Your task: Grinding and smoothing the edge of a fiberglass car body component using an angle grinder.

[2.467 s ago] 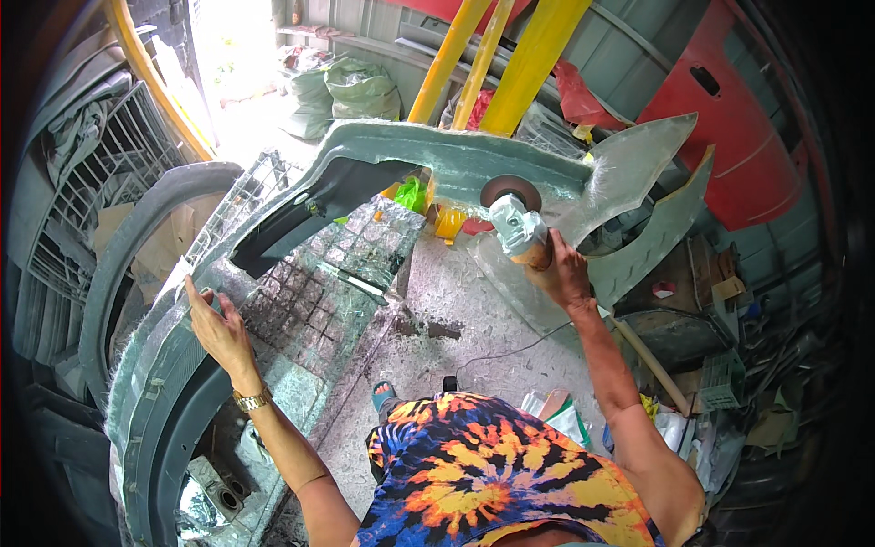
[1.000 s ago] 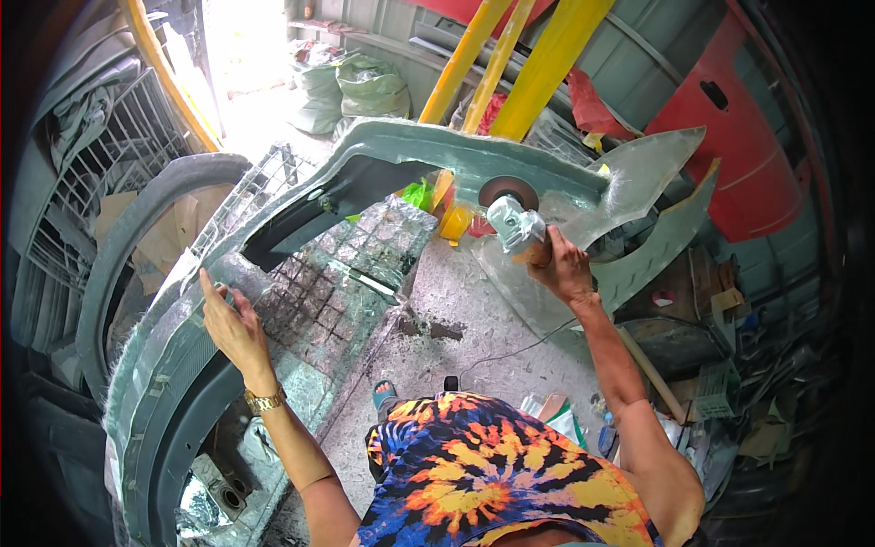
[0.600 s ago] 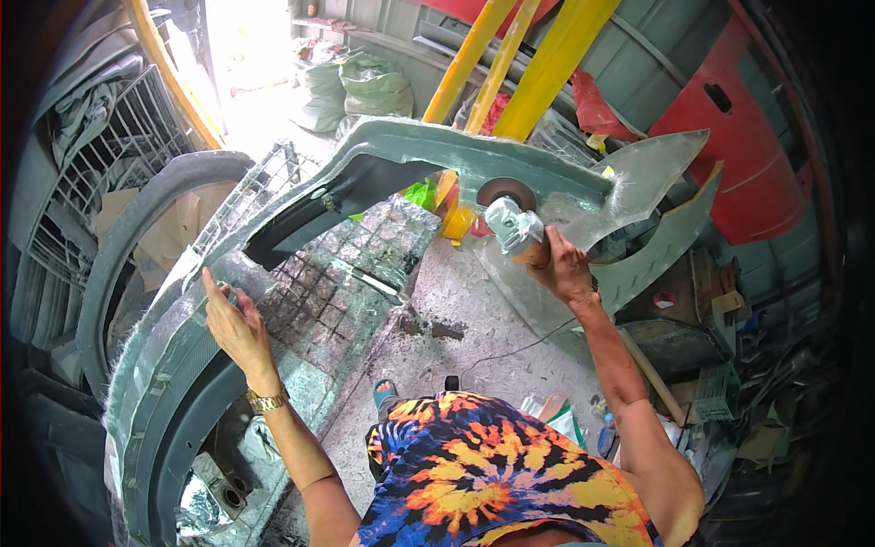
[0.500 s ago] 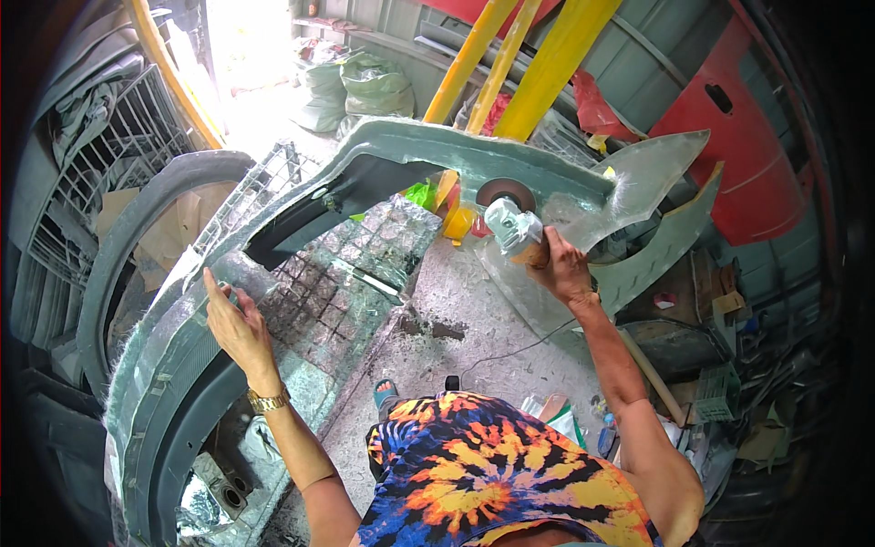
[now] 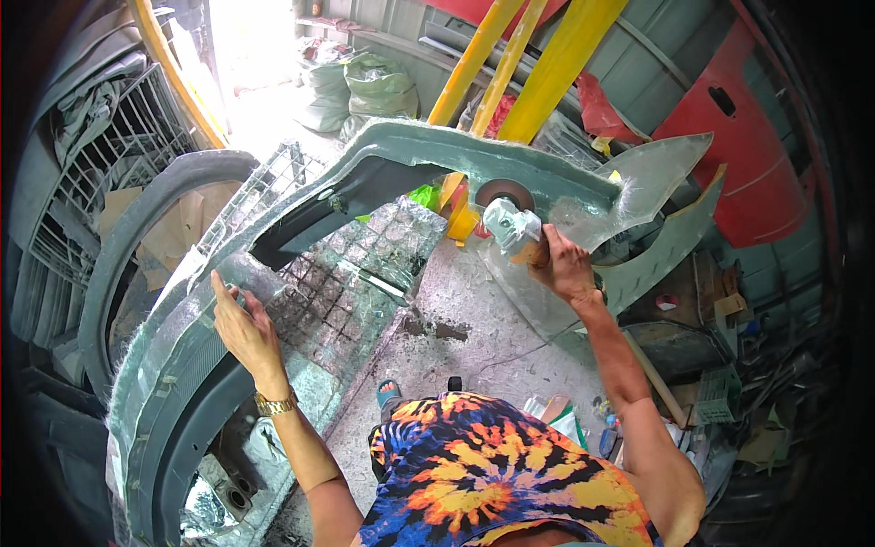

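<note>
A large grey-green bumper-like fibreglass panel [image 5: 383, 141], rough with loose fibres along its outer edge, curves from the lower left across to the right. My left hand [image 5: 246, 330] lies on its left part with the fingers stretched out, a gold watch on the wrist. In my right hand [image 5: 570, 266] is an angle grinder [image 5: 512, 228], its body wrapped in whitish material at the head. The grinder's brown disc [image 5: 504, 196] is at the inner face of the panel's far right part; whether it touches cannot be told.
Under the panel is a dusty wire-grid rack [image 5: 337, 273]. Yellow posts [image 5: 556, 68] and a red panel [image 5: 729, 137] stand at the far right. Full sacks [image 5: 378, 87] sit by the bright doorway. A thin cable [image 5: 519, 354] crosses the floor, and a green crate [image 5: 717, 394] lies right.
The whole view has shifted very slightly. My left hand stays on the panel and my right hand keeps hold of the angle grinder at nearly the same spot.
</note>
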Available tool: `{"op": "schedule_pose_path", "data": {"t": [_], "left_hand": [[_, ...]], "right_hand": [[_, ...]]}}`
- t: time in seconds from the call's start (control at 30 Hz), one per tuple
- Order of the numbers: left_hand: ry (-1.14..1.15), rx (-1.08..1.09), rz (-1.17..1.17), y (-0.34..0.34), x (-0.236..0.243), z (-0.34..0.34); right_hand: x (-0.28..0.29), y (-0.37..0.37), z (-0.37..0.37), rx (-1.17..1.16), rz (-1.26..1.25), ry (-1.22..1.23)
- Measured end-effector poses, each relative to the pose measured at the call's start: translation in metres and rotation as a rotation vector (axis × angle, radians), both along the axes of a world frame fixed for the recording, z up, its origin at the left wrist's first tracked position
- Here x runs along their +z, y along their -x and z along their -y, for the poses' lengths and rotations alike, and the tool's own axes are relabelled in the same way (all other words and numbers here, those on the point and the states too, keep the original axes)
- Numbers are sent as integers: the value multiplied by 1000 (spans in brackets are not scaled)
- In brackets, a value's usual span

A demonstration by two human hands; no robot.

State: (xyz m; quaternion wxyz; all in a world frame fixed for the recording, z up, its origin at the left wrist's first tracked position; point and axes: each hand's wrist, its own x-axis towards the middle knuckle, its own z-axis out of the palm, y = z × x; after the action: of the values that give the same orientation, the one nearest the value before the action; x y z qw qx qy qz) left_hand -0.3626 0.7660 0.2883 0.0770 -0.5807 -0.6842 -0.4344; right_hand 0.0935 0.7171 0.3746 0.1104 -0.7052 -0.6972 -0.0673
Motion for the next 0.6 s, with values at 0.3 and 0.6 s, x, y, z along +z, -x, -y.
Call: {"op": "schedule_pose_path", "data": {"t": [0.3,0.6], "left_hand": [[32,4,21,-6,6,2],[-43,-54,57,-6,4,3]], "right_hand": [[10,18,-7,89,-14,-31],[-11,-5,54,-175,-247,-101]]}}
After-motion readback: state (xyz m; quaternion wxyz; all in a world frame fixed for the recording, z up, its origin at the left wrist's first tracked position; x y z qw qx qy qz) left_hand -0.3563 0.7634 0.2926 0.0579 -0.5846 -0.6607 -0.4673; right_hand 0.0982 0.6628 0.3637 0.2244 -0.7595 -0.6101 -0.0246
